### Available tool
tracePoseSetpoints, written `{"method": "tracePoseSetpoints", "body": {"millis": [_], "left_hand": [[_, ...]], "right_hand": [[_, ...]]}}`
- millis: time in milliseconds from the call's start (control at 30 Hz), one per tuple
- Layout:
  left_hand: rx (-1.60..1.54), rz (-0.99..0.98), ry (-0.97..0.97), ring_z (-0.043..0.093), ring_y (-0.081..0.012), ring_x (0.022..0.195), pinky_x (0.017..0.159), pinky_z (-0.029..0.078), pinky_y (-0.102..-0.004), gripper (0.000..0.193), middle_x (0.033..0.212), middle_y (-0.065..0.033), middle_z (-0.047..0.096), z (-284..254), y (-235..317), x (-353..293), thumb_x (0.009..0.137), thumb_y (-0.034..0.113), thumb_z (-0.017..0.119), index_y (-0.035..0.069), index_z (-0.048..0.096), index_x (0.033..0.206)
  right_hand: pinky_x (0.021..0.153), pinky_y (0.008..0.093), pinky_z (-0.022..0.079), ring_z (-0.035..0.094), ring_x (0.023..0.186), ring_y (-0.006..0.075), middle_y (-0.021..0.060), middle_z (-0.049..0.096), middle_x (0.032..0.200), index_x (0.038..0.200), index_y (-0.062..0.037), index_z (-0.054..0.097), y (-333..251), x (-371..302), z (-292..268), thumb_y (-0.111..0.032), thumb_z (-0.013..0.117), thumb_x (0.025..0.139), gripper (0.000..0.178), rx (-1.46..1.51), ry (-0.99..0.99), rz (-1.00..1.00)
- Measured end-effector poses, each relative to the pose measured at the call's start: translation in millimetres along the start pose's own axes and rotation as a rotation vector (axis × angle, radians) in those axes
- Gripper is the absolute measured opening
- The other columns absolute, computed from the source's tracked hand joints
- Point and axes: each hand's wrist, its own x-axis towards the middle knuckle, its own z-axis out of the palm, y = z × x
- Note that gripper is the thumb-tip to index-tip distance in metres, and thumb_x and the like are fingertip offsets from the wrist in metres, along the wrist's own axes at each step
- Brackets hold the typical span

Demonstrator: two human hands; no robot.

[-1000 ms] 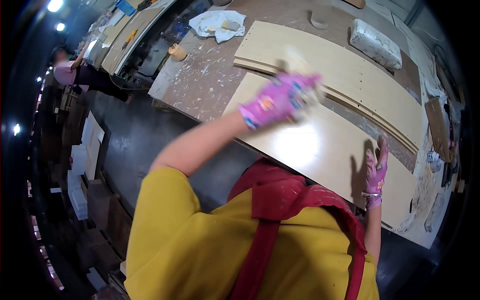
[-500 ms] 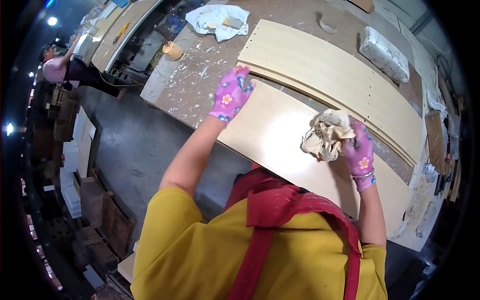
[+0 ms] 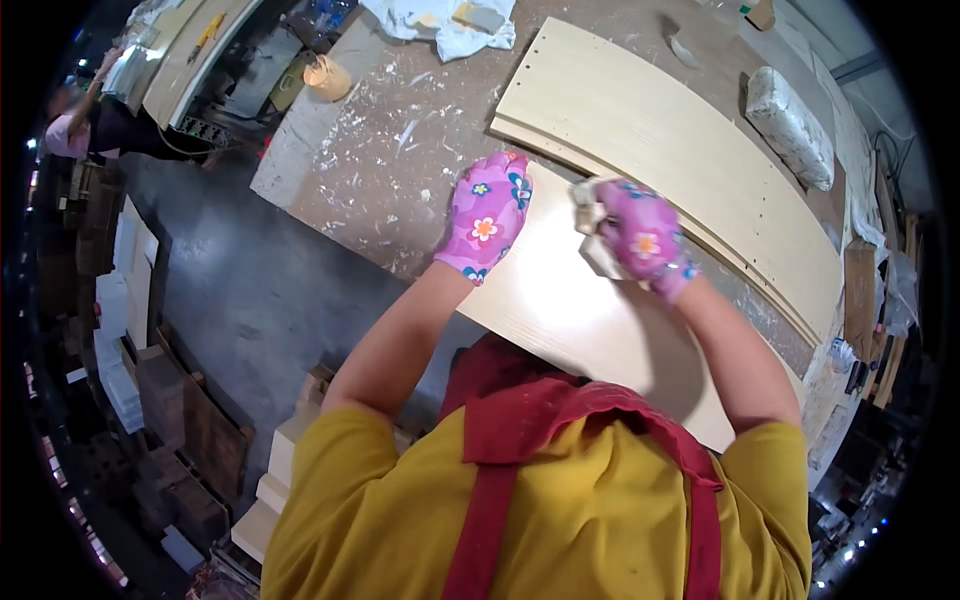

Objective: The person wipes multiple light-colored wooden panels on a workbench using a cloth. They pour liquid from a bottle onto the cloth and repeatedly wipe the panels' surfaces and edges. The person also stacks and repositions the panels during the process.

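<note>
A pale, smooth wooden board (image 3: 560,310) lies flat along the near edge of the workbench. My left hand (image 3: 487,222), in a purple flowered glove, is closed at the board's left end; its fingertips are partly hidden. In a matching glove, my right hand (image 3: 640,232) presses a crumpled beige cloth (image 3: 590,215) against the board near its far edge. Most of the cloth is covered by that hand. Just beyond lies a second pale board (image 3: 640,95) with small holes near its ends, seemingly stacked on another.
The paint-spotted workbench (image 3: 370,190) carries a white cloth (image 3: 430,22), an orange cup (image 3: 326,78) and a white wrapped bundle (image 3: 790,125). Another person (image 3: 85,125) stands by a bench at the far left. Stacked panels (image 3: 190,420) stand on the floor to the left.
My right hand has swept the cloth left and away from me across the board, toward my left hand. My left hand remains at the board's left end, and the view has shifted slightly.
</note>
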Motion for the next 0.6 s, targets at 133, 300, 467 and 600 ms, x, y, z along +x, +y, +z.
{"method": "tracePoseSetpoints", "body": {"millis": [133, 300, 467, 600], "left_hand": [[0.01, -0.026, 0.016, 0.06, -0.032, 0.096, 0.085, 0.048, -0.0407, 0.025, 0.107, -0.0144, 0.062, 4.5, -2.7, 0.8, 0.091, 0.016, 0.049, 0.002, 0.062, 0.107], [0.043, -0.013, -0.051, 0.06, -0.0323, 0.096, 0.086, 0.048, -0.0414, 0.028, 0.108, -0.0146, 0.062, 8.7, -8.9, 2.4, 0.092, 0.018, 0.049, 0.003, 0.061, 0.113], [0.054, -0.044, -0.067, 0.059, -0.0326, 0.101, 0.089, 0.048, -0.0411, 0.028, 0.112, -0.0163, 0.062, 3.9, -4.9, 2.0, 0.093, 0.017, 0.047, 0.004, 0.062, 0.113], [0.03, -0.021, -0.043, 0.059, -0.0339, 0.1, 0.089, 0.047, -0.042, 0.027, 0.111, -0.017, 0.062, 10.5, -5.2, 4.3, 0.093, 0.016, 0.047, 0.003, 0.062, 0.112]], "right_hand": [[0.07, 0.0424, 0.052, 0.066, 0.079, 0.0318, 0.0119, 0.067, 0.083, 0.096, -0.0176, 0.065, -17.5, 26.2, -11.8, -0.012, 0.062, 0.077, 0.019, 0.123, -0.215, 0.155], [0.07, 0.0446, 0.051, 0.065, 0.078, 0.0349, 0.0142, 0.067, 0.084, 0.103, -0.0131, 0.063, -18.5, 51.3, 17.0, -0.015, 0.06, 0.08, 0.023, 0.069, -0.148, 0.205], [0.071, 0.0422, 0.053, 0.067, 0.08, 0.0327, 0.0137, 0.068, 0.083, 0.096, -0.0159, 0.068, 9.2, 9.4, -4.5, -0.018, 0.06, 0.079, 0.019, 0.133, -0.153, 0.35], [0.072, 0.0447, 0.053, 0.066, 0.079, 0.0351, 0.0158, 0.068, 0.087, 0.095, -0.014, 0.068, -17.7, 48.1, 8.5, -0.021, 0.058, 0.081, 0.019, 0.071, -0.166, 0.286]]}}
